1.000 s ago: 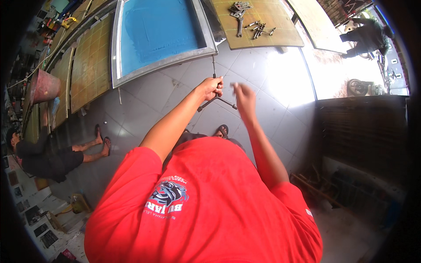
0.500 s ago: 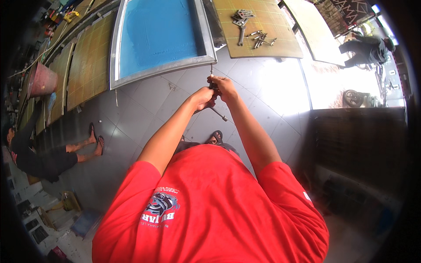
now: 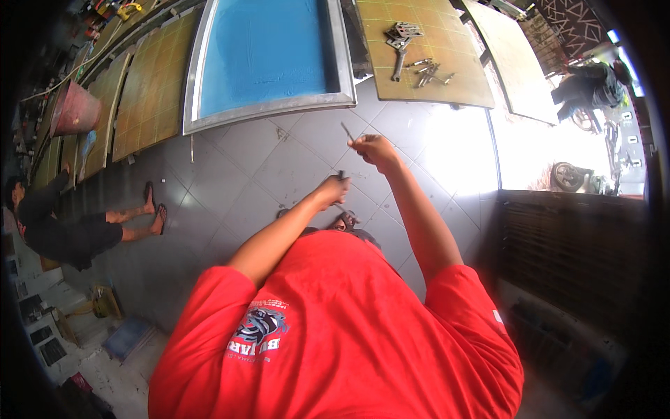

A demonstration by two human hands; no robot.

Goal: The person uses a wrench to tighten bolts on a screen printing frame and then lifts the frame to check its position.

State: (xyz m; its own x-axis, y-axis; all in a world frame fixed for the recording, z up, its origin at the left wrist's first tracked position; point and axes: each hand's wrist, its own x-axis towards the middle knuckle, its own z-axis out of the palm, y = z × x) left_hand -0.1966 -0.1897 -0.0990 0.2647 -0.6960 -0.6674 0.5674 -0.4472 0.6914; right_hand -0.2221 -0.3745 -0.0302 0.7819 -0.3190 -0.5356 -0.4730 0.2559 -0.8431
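My left hand (image 3: 331, 193) is closed in front of my red shirt, around a wrench; its dark end (image 3: 341, 174) shows above the fist and a blurred bar below. Farther forward and to the right, my right hand (image 3: 377, 151) pinches a thin metal rod, perhaps a long bolt (image 3: 347, 130), which points up and left. The hands are apart. Ahead of them lies a blue screen in a grey metal frame (image 3: 279, 107), and the rod stays clear of its near right corner.
A wooden board (image 3: 467, 94) at the right bears a spanner (image 3: 399, 64), metal clamps (image 3: 403, 31) and several bolts (image 3: 427, 75). More boards (image 3: 155, 84) and a reddish bucket (image 3: 75, 110) stand left. Another person (image 3: 63, 230) is at far left, one more (image 3: 590, 85) at far right.
My hands, together just below the frame's corner before, have come apart. The left has drawn back toward my body with the wrench; the right has moved slightly right, holding the rod away from the frame.
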